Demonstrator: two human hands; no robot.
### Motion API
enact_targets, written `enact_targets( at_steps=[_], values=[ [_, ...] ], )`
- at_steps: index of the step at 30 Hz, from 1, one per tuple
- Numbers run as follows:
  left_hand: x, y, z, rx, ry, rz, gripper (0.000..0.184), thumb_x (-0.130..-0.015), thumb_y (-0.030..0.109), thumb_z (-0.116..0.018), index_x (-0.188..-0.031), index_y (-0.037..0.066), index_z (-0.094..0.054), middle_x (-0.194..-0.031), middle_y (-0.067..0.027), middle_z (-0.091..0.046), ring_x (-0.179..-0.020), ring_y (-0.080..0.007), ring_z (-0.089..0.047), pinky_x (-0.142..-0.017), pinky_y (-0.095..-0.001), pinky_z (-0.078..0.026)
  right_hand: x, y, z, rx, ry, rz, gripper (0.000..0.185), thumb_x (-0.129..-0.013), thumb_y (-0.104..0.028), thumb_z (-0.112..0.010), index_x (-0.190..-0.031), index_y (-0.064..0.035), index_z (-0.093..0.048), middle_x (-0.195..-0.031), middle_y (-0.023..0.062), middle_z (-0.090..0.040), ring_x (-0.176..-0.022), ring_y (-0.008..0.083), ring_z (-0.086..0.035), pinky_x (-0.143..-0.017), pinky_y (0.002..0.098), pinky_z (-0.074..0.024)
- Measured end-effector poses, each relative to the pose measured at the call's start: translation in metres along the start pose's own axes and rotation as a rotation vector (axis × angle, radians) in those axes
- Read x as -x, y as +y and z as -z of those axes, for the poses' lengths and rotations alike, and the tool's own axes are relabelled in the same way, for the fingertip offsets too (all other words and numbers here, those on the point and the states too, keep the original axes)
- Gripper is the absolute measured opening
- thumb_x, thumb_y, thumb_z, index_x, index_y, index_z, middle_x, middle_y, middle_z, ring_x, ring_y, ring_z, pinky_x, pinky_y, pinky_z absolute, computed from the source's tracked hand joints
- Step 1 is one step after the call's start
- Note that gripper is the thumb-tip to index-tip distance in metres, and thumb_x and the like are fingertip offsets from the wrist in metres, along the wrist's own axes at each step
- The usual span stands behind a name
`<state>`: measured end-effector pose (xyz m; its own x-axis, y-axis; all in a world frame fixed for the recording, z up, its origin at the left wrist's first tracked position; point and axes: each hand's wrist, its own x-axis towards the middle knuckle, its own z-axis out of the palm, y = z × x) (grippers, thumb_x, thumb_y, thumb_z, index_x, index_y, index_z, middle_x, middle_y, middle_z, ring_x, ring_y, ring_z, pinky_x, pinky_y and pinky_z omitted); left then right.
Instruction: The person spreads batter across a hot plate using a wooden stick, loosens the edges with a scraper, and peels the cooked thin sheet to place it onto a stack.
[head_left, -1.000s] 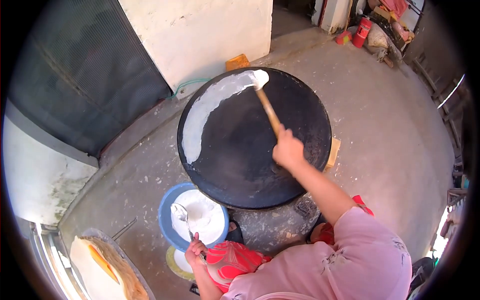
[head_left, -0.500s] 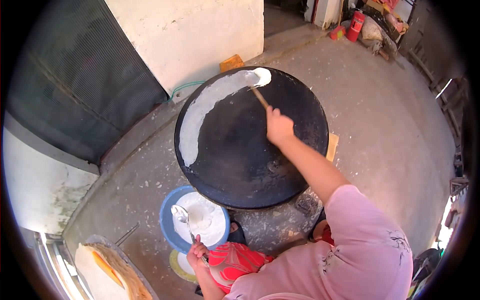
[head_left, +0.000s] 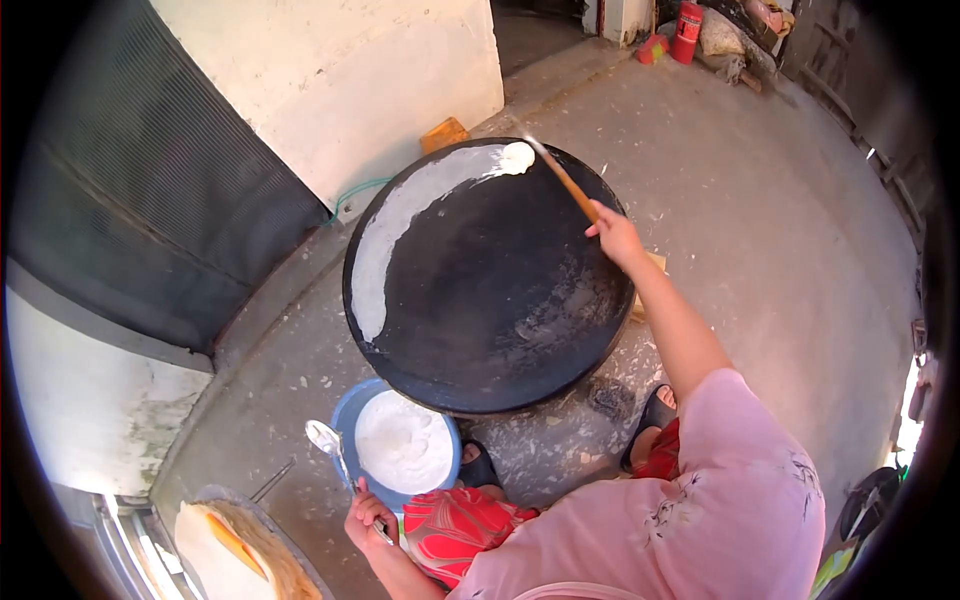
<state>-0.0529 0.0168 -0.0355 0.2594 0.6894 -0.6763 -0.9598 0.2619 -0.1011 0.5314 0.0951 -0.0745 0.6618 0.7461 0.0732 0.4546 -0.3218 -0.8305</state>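
Observation:
A large round black griddle (head_left: 480, 290) carries a curved band of thin white batter (head_left: 390, 235) along its upper left edge. At the end of the band sits a thicker lump of batter (head_left: 516, 158). My right hand (head_left: 617, 238) grips a wooden-handled tool (head_left: 570, 188) over the griddle's upper right part, its far end blurred and just right of the lump. My left hand (head_left: 368, 516) holds a metal spoon (head_left: 345, 464), whose batter-coated bowl hangs at the left rim of a blue basin (head_left: 345, 405) of white batter (head_left: 405, 441).
Stacked thin flatbreads (head_left: 225, 560) lie at the lower left, near a thin metal rod (head_left: 272, 480). An orange block (head_left: 444, 134) stands by the wall beyond the griddle. A red fire extinguisher (head_left: 686, 32) is at the top right. My sandalled feet are below the griddle.
My right hand has moved right with the tool, which now tilts up and left, away from the lump. My left hand and spoon have shifted left, from over the batter to the basin's rim.

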Motion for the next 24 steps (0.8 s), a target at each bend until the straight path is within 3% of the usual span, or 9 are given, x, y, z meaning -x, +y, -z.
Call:
enact_targets(
  at_steps=[1,4,5,8,14,16,18,19,24],
  values=[
    [0.009,-0.006,-0.008,-0.007,-0.038,0.019,0.032,-0.089,0.011,-0.032,-0.107,-0.009,-0.048,-0.060,-0.0004,-0.044,-0.044,-0.0095,-0.039,-0.037,-0.0212,-0.033,-0.007,-0.018,0.010,-0.051,-0.028,-0.253,0.042,-0.085,-0.006,-0.040,-0.125,-0.0144,-0.046,-0.071,0.0051,-0.061,-0.060,0.0140,-0.055,-0.058,0.0266,-0.0441],
    [0.025,-0.019,-0.022,-0.030,-0.088,0.019,0.033,-0.090,0.012,-0.032,-0.108,-0.009,-0.048,-0.061,-0.0012,-0.045,-0.044,-0.0091,-0.040,-0.037,-0.0214,-0.034,-0.020,-0.020,0.002,-0.207,-0.195,-0.383,0.040,-0.086,-0.009,-0.039,-0.125,-0.0160,-0.046,-0.068,0.0036,-0.059,-0.045,0.0112,-0.045,-0.041,0.0258,-0.0355],
    [0.030,-0.025,-0.025,-0.016,-0.113,0.028,0.033,-0.090,0.013,-0.031,-0.109,-0.010,-0.047,-0.062,-0.0016,-0.045,-0.044,-0.0091,-0.040,-0.036,-0.0212,-0.034,-0.017,-0.027,-0.003,-0.305,-0.256,-0.421,0.040,-0.087,-0.011,-0.039,-0.125,-0.0171,-0.046,-0.065,0.0034,-0.056,-0.038,0.0095,-0.035,-0.033,0.0247,-0.0248],
    [0.039,-0.042,-0.034,-0.008,-0.150,0.037,0.034,-0.090,0.013,-0.031,-0.110,-0.011,-0.046,-0.063,-0.0026,-0.046,-0.044,-0.0093,-0.040,-0.036,-0.0208,-0.034,-0.010,-0.036,0.012,-0.336,-0.316,-0.429,0.040,-0.087,-0.011,-0.039,-0.125,-0.0173,-0.045,-0.063,0.0037,-0.055,-0.038,0.0084,-0.032,-0.033,0.0236,-0.0231],
    [0.033,-0.060,-0.031,-0.044,-0.213,0.090,0.036,-0.090,0.011,-0.028,-0.112,-0.014,-0.042,-0.065,-0.0040,-0.046,-0.045,-0.0107,-0.043,-0.038,-0.0214,-0.035,-0.004,-0.063,-0.014,-0.284,-0.307,-0.368,0.035,-0.081,-0.005,-0.045,-0.113,-0.0075,-0.056,-0.068,0.0034,-0.057,-0.051,0.0110,-0.048,-0.046,0.0263,-0.0379],
    [0.029,-0.066,-0.030,-0.050,-0.166,0.108,0.036,-0.090,0.010,-0.028,-0.111,-0.014,-0.043,-0.064,-0.0038,-0.046,-0.045,-0.0108,-0.042,-0.038,-0.0219,-0.035,-0.012,-0.040,-0.023,-0.139,-0.340,-0.196,0.032,-0.086,-0.020,-0.044,-0.114,-0.0219,-0.057,-0.075,0.0054,-0.062,-0.055,0.0129,-0.055,-0.047,0.0281,-0.0422],
    [0.027,-0.066,-0.030,-0.052,-0.132,0.116,0.035,-0.090,0.011,-0.030,-0.109,-0.013,-0.045,-0.064,-0.0036,-0.047,-0.044,-0.0106,-0.041,-0.037,-0.0218,-0.034,0.000,-0.030,-0.001,0.249,-0.111,-0.106,0.030,-0.085,-0.021,-0.043,-0.111,-0.0225,-0.058,-0.095,0.0075,-0.064,-0.084,0.0194,-0.061,-0.070,0.0307,-0.0468],
    [0.027,-0.067,-0.029,-0.081,-0.092,0.092,0.034,-0.089,0.012,-0.031,-0.108,-0.012,-0.047,-0.063,-0.0040,-0.046,-0.043,-0.0101,-0.040,-0.037,-0.0213,-0.033,0.007,-0.033,0.010,0.248,-0.028,-0.254,0.031,-0.084,-0.024,-0.044,-0.112,-0.0244,-0.057,-0.104,0.0065,-0.061,-0.096,0.0238,-0.058,-0.082,0.0330,-0.0437],
    [0.025,-0.069,-0.027,-0.100,-0.049,0.060,0.035,-0.089,0.015,-0.034,-0.108,-0.009,-0.049,-0.061,-0.0045,-0.045,-0.043,-0.0098,-0.037,-0.036,-0.0212,-0.031,0.016,-0.024,-0.037,0.035,-0.136,-0.138,0.029,-0.085,-0.019,-0.049,-0.112,-0.0160,-0.058,-0.103,0.0114,-0.061,-0.094,0.0190,-0.058,-0.080,0.0288,-0.0431]
  ],
)
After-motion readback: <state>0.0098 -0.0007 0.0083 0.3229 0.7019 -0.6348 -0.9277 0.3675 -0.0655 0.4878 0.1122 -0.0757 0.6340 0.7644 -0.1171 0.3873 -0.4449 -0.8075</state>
